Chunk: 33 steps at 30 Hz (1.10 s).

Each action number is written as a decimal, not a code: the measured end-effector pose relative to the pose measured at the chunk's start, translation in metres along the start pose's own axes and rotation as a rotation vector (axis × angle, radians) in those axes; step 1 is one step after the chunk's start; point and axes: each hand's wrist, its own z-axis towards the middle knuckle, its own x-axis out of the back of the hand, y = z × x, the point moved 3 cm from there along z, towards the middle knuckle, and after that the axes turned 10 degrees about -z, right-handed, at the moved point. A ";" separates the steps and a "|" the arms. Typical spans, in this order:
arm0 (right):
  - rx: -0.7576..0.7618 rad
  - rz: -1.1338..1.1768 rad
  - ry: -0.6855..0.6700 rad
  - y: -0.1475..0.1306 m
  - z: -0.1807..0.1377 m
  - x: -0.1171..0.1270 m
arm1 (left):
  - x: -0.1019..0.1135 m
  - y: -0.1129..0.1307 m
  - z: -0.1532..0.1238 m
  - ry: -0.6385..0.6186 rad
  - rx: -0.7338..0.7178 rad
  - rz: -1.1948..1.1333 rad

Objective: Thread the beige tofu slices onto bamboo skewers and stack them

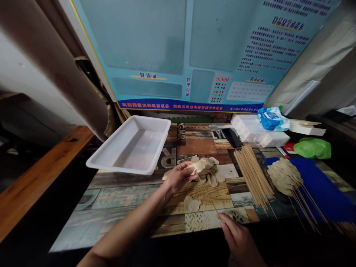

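My left hand (178, 178) is closed, pinching pale round slices (200, 164) at the top of a thin bamboo skewer (207, 194). My right hand (236, 237) is closed on the lower end of that skewer near the table's front edge. More loose pale slices (211, 177) lie in a small heap just right of my left hand, and two slices (191, 204) lie on the table between my hands.
An empty white plastic tray (133, 146) sits at the left. A bundle of bare skewers (253, 170) lies to the right, with finished skewers of slices (286, 176) on a blue cloth (325, 189). White boxes (258, 131), a wipes pack (271, 118), a green bag (313, 147) stand behind.
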 end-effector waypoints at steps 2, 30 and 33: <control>-0.004 -0.018 -0.005 0.000 0.000 -0.001 | 0.000 -0.002 -0.001 -0.007 0.000 -0.007; -0.050 0.006 -0.024 -0.002 0.000 -0.003 | -0.011 -0.048 -0.018 -0.109 0.067 0.136; -0.088 0.013 -0.030 0.002 -0.001 -0.002 | -0.009 -0.045 -0.016 -0.184 0.083 0.285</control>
